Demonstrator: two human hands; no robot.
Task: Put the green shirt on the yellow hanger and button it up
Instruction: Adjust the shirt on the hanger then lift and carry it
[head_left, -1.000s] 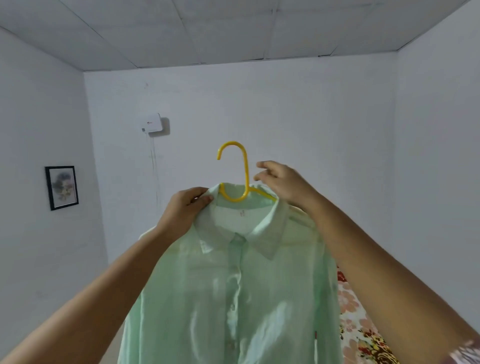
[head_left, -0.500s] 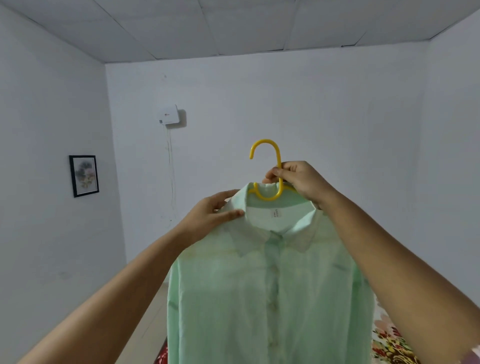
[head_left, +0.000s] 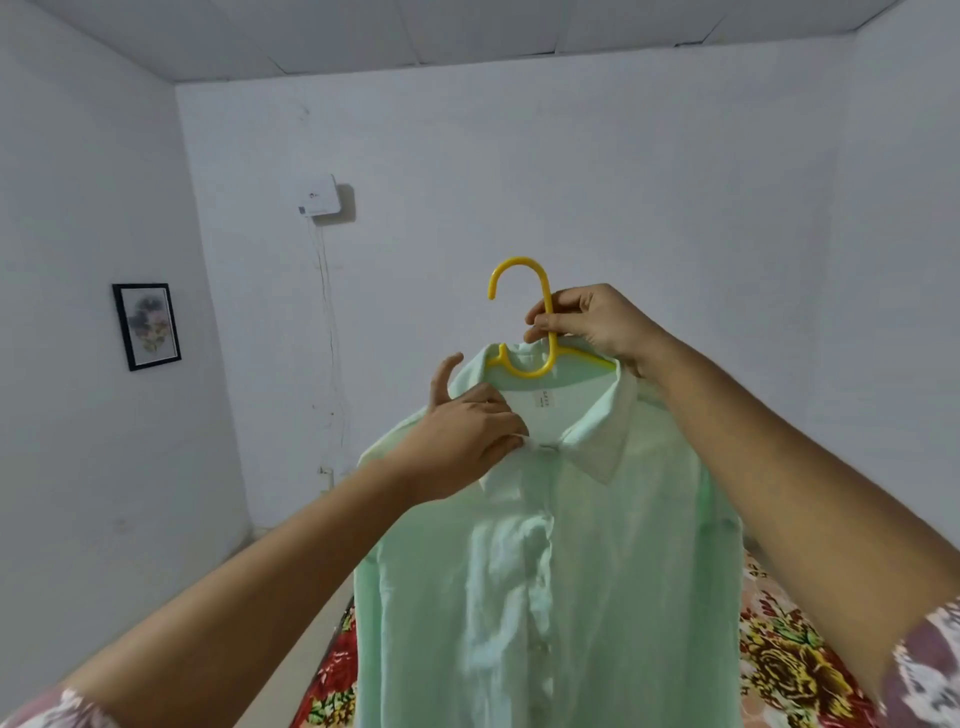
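Note:
The pale green shirt (head_left: 550, 561) hangs in front of me on the yellow hanger (head_left: 522, 317), whose hook sticks up above the collar. My right hand (head_left: 592, 322) pinches the hanger's neck just below the hook and holds the whole thing in the air. My left hand (head_left: 467, 436) grips the left side of the collar at the top of the button placket, thumb raised. The shirt's front panels lie together down the middle; several small buttons show along the placket.
A bed with a red and yellow floral cover (head_left: 789, 670) lies below and behind the shirt. White walls surround me, with a framed picture (head_left: 147, 326) on the left wall and a white box (head_left: 319, 195) with a hanging cable on the far wall.
My left hand slid from the collar's outer edge down to the collar front at the placket. My right hand took a firmer pinch on the hanger's neck. The view turned left.

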